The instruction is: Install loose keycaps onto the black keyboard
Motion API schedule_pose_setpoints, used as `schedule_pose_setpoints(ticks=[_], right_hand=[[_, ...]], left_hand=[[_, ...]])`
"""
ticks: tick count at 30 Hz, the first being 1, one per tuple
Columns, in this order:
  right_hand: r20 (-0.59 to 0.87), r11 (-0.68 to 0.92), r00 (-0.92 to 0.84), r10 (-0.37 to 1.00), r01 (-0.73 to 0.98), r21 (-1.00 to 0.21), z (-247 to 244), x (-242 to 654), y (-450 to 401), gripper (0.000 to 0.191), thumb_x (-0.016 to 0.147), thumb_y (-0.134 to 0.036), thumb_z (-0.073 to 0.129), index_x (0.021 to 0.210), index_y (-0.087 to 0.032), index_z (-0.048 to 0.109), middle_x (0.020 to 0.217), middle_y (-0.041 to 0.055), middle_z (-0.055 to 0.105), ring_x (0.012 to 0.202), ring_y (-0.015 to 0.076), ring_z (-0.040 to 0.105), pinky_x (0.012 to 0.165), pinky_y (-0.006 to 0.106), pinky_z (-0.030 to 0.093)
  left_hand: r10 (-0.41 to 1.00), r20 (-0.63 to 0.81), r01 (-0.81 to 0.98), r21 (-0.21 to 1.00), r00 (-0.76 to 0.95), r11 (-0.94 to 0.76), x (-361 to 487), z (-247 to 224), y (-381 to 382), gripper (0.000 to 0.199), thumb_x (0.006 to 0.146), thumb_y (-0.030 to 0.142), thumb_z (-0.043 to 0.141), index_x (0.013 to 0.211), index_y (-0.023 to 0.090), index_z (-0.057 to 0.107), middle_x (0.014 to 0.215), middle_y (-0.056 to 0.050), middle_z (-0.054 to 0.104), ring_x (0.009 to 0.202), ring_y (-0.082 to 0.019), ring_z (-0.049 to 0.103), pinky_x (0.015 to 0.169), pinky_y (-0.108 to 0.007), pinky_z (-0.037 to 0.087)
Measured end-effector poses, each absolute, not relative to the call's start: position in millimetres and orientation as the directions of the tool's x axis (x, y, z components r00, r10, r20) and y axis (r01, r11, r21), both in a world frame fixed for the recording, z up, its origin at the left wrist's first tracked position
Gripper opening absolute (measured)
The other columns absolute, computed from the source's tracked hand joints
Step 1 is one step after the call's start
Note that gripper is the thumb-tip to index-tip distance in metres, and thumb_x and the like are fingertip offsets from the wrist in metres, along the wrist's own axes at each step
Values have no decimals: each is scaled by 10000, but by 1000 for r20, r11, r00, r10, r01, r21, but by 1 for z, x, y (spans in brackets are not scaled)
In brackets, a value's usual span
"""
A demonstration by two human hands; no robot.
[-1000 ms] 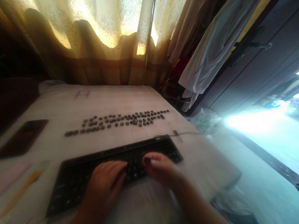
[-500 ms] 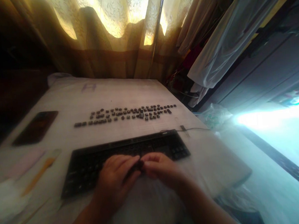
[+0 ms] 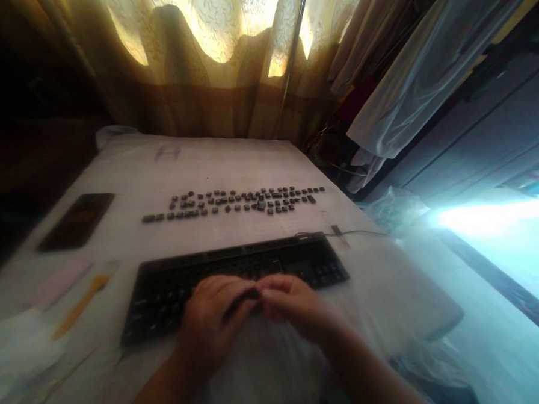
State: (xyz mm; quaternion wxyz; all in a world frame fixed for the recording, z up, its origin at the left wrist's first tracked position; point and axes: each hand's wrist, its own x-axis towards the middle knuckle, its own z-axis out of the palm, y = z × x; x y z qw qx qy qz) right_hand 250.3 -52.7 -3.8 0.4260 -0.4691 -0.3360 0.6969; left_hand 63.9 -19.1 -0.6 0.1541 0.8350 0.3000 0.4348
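A black keyboard (image 3: 152,298) lies across the near part of the white-covered table, with some dark bare areas among its keys. Over its front edge, my left hand (image 3: 212,307) is closed, thumb and fingers curled around a small dark piece (image 3: 244,296). My right hand (image 3: 288,297) meets it at the fingertips, pinching at the right end of the same piece. Fingers and blur hide most of it, so its kind is unclear. Beyond the keyboard, many loose black keycaps (image 3: 261,206) lie in rough rows.
A dark phone (image 3: 77,222) lies at the left. Nearer are a pink block (image 3: 60,281), an orange-handled tool (image 3: 80,307) and a crumpled white cloth (image 3: 22,347). The keyboard cable (image 3: 364,231) runs right past a small dark item (image 3: 336,229). Curtains (image 3: 226,65) hang behind.
The view has shifted slightly, so the table things appear a little farther right. Both hands stay together over the keyboard's front edge, fingers barely changed around the dark piece.
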Motion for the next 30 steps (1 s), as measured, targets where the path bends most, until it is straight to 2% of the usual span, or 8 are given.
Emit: schedule_pose_setpoints(ticks=[5,14,18,23,27,30], right_hand=[[-312,-361,-219,924,-233,-903,-5,251,-55,472,643,-570,816,868,-160,753,587,-30,590,510,63,444,490,215,275],[-330,-359,-160,931,-218,-908,1,250,-56,409,614,-514,842,799,-166,731,619,-28,593,529,69,453,488,212,296],[-306,-319,-97,947,-174,-932,3,250,-55,330,614,-436,848,776,-173,732,680,-15,654,585,89,530,567,234,426],[-222,-223,-38,974,-30,-974,4,249,-56,234,678,-381,794,806,-192,743,799,23,734,759,173,655,715,315,541],[-178,-176,-15,984,94,-980,7,247,-58,174,726,-341,751,826,-199,750,792,28,741,755,184,662,689,315,547],[-127,-125,-6,992,110,-986,8,248,-61,192,743,-341,748,881,-207,755,819,29,741,769,186,661,700,318,547]], left_hand=[[656,626,356,551,422,-755,63,-4,-19,180,923,304,603,1061,246,704,896,-26,724,820,-159,683,730,-282,561],[621,648,382,491,441,-783,64,-9,-19,202,921,268,606,1099,232,692,927,-32,720,850,-166,680,761,-302,555],[610,643,406,458,464,-791,65,-8,-20,212,927,266,595,1113,227,688,947,-40,727,861,-179,683,766,-322,551],[597,659,431,423,456,-797,66,-11,-20,214,925,287,597,1107,219,687,942,-47,735,844,-189,687,761,-340,553],[616,643,431,447,455,-784,65,-14,-20,189,920,273,603,1079,232,698,928,-45,737,840,-191,689,756,-343,560],[674,603,367,565,428,-739,64,-14,-19,198,914,274,612,1087,249,705,944,-46,729,865,-185,691,778,-329,576]])
